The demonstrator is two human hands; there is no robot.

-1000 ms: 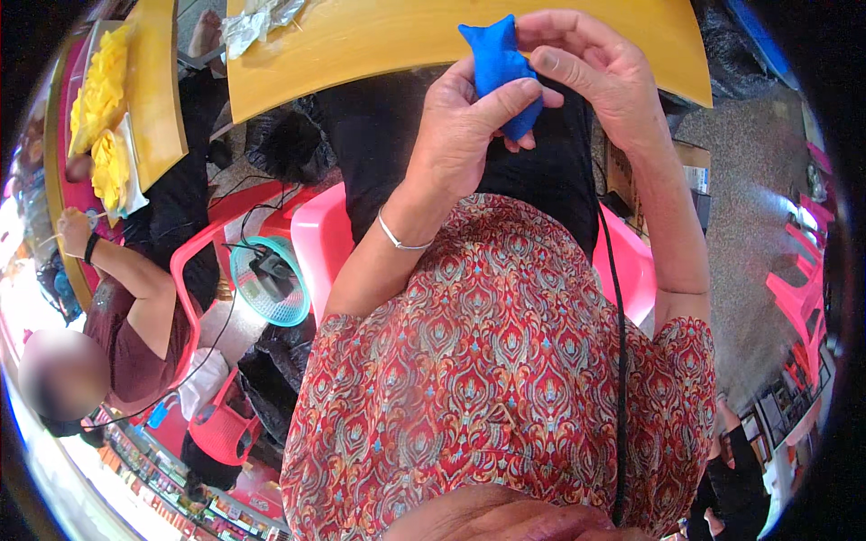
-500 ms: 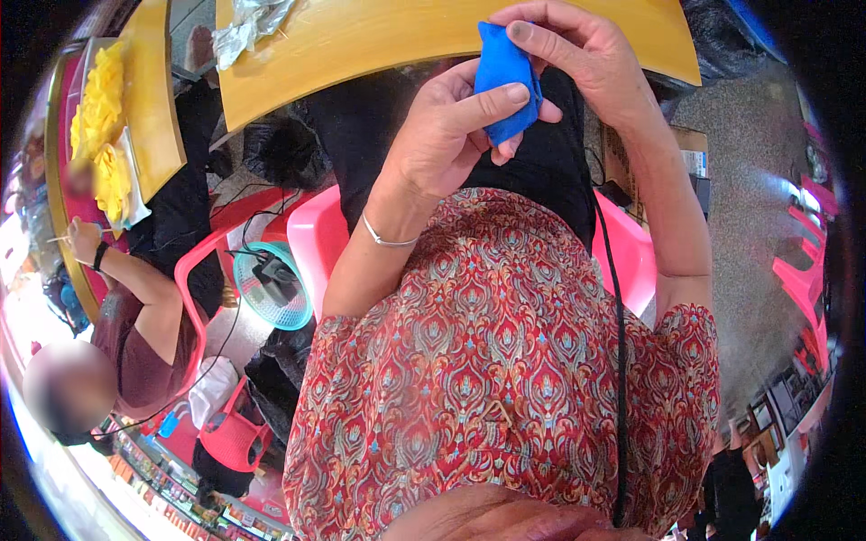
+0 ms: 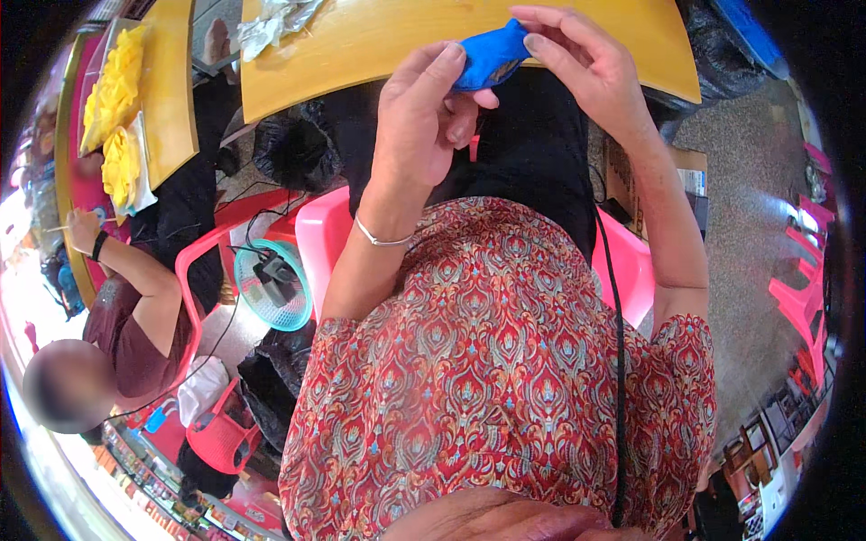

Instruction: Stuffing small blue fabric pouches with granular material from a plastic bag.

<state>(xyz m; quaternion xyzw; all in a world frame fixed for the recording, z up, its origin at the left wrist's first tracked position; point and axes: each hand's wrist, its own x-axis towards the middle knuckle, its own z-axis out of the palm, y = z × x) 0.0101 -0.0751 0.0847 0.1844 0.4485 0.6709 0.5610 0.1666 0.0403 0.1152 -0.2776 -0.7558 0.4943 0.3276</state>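
A small blue cloth piece [image 3: 490, 59], stuffed or folded like a little pouch, is held over the near edge of the yellow table [image 3: 379, 45]. My left hand [image 3: 419, 113] is closed around its left end, the thumb on top and the fingers beneath. At its upper right corner, the thumb and forefinger of my right hand [image 3: 591, 72] pinch the tip. A darker, brownish patch shows on the cloth's lower right side; what it is I cannot make out.
Crumpled pale plastic [image 3: 271, 25] lies on the table at the far left. Another person [image 3: 140, 316] sits at the left beside a tray of yellow cloth pieces [image 3: 113, 90]. A turquoise basket [image 3: 302, 302] stands left of my pink chair [image 3: 323, 225]. A cardboard box [image 3: 681, 171] is at right.
The blue cloth has turned from upright to nearly level. My left hand has shifted up and to the left, rotating with it, while my right hand stays at its corner.
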